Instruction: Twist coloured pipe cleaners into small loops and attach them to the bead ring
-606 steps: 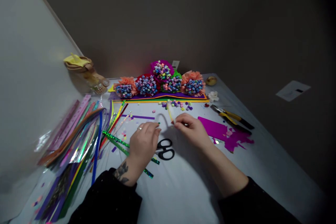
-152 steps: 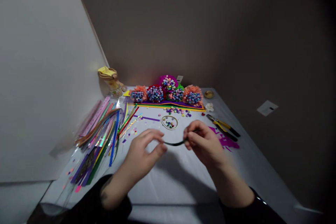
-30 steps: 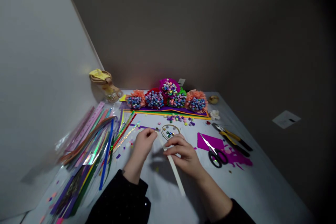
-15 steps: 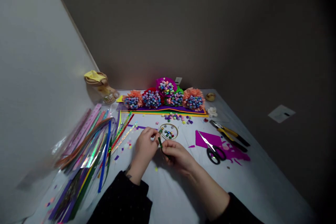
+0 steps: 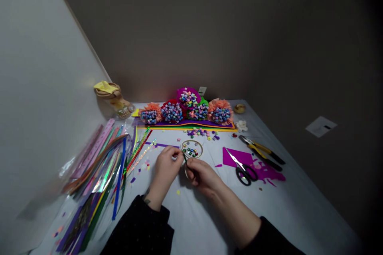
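My left hand [image 5: 166, 167] and my right hand [image 5: 201, 174] meet at the middle of the table, fingers pinched together on a short green glitter strip [image 5: 184, 156] that runs between them. Just beyond the fingertips lies a small round lid [image 5: 192, 149] with several shiny little stars inside. Both forearms are in black sleeves.
A fan of coloured paper strips [image 5: 101, 167] lies to the left. Black scissors [image 5: 243, 169] rest on purple paper scraps [image 5: 257, 163] to the right, with yellow pliers [image 5: 260, 150] beyond. Paper bouquets [image 5: 185, 109] line the back; a jar [image 5: 115, 99] stands at back left.
The long white strip of a second ago has folded up into a short green piece. My hands have drawn closer together near the lid.
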`<state>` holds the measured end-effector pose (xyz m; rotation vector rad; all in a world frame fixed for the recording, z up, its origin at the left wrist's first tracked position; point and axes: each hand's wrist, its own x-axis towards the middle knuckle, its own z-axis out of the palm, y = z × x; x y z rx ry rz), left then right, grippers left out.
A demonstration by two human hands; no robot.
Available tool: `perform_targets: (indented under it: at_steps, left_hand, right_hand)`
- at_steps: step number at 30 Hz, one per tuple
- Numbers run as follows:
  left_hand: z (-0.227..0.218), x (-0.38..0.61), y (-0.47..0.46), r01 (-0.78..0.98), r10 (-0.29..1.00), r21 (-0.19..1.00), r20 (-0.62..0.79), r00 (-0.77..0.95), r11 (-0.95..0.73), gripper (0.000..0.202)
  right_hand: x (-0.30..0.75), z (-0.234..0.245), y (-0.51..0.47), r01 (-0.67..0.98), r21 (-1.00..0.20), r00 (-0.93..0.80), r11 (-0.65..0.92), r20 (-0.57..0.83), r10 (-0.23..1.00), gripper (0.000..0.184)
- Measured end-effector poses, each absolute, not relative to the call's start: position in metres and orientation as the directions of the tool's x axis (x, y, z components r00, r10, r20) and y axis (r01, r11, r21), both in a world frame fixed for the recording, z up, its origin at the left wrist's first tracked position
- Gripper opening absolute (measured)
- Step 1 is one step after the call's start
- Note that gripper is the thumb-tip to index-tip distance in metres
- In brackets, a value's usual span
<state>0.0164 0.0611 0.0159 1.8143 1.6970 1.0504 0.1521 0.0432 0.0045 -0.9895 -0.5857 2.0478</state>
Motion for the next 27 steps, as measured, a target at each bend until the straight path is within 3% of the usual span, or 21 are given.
perform_targets:
  at_steps: [20, 27]
  left_hand:
    - [0.0198, 0.024, 0.052, 0.669, 0.941, 0.681, 0.325, 0.089, -0.299, 0.01]
    - [0.0217, 0.026, 0.0516, 0.621, 0.962, 0.737, 0.238, 0.132, -0.267, 0.014]
  right_hand:
    - [0.1465, 0.0035, 0.0467, -0.549, -0.695, -0.201, -0.464, -0.429, 0.88, 0.028]
    - [0.1503, -0.0008, 0.0464, -0.427, -0.878, 0.038, -0.216, -0.256, 0.966, 0.023]
